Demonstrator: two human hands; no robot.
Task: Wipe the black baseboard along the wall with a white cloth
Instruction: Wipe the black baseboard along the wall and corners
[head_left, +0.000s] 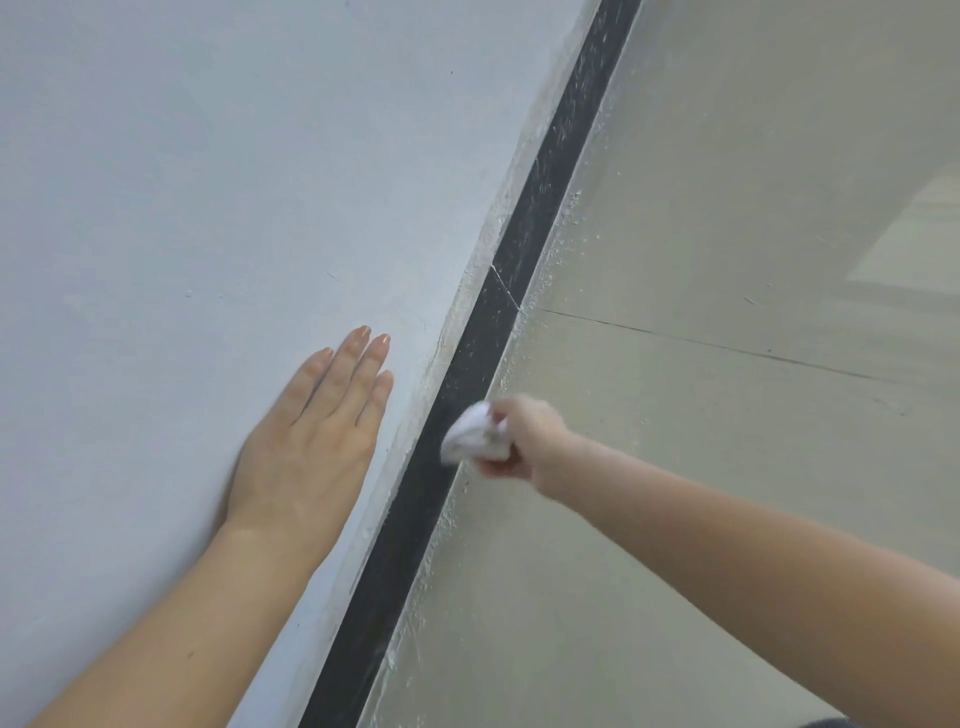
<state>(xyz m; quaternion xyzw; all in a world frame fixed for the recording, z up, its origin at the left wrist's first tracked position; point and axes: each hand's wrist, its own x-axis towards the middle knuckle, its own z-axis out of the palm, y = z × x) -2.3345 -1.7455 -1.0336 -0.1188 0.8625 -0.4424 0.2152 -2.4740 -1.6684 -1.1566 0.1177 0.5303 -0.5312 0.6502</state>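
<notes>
A black baseboard runs diagonally from the bottom middle to the top right, between the wall and the floor. White dust streaks mark its upper stretch; the part below the cloth looks darker. My right hand grips a crumpled white cloth and presses it against the baseboard at mid-height; the hand is blurred. My left hand lies flat on the wall, fingers straight and close together, a little left of the baseboard and holding nothing.
The pale grey-white wall fills the left half. A beige tiled floor with a thin grout line fills the right. White specks of dust or plaster lie along the floor's edge by the baseboard. A brighter patch shows at far right.
</notes>
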